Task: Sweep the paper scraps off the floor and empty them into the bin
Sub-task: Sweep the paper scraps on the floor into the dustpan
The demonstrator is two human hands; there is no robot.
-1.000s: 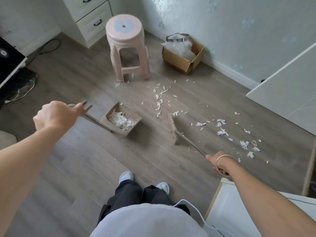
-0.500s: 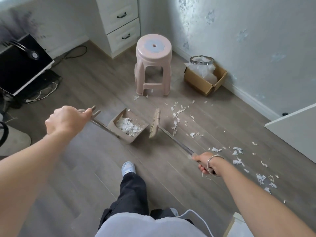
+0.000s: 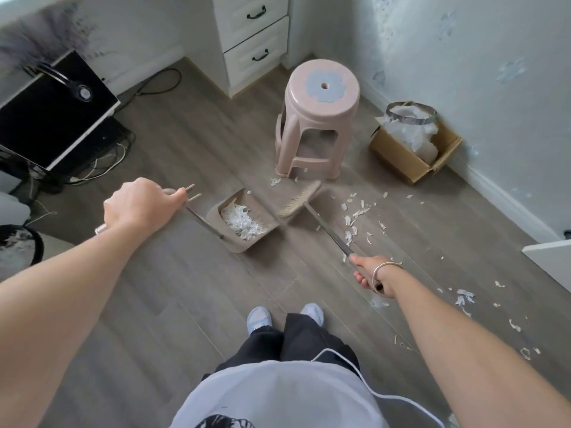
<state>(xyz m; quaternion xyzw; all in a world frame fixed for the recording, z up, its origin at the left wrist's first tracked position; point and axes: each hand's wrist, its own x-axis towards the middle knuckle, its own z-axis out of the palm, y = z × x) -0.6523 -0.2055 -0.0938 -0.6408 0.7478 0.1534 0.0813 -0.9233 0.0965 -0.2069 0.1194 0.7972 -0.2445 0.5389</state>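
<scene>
Both hands are clenched round handles. The left hand grips the top of the dustpan's long handle, knuckles up, with the arm stretched forward and down from the lower left. The right hand is wrapped round the broom's thin metal handle, fingers curled under it. A bracelet sits on that wrist, and the arm reaches forward from the lower right.

The dustpan rests on the wooden floor, and a heap of white scraps lies in it. The broom head is just beside the pan's open side, tilted, with its bristles toward the pan. Loose paper scraps lie scattered on the boards to the right of the broom, and more trail off past the right arm toward the lower right.

The bin, a white bag held by a metal ring, stands in a cardboard box against the right wall, well apart from the dustpan. A pink plastic stool stands just behind the broom head. White drawers are in the far corner, and a dark monitor with cables under it is at the left. Two pale shoes show below dark trousers.
</scene>
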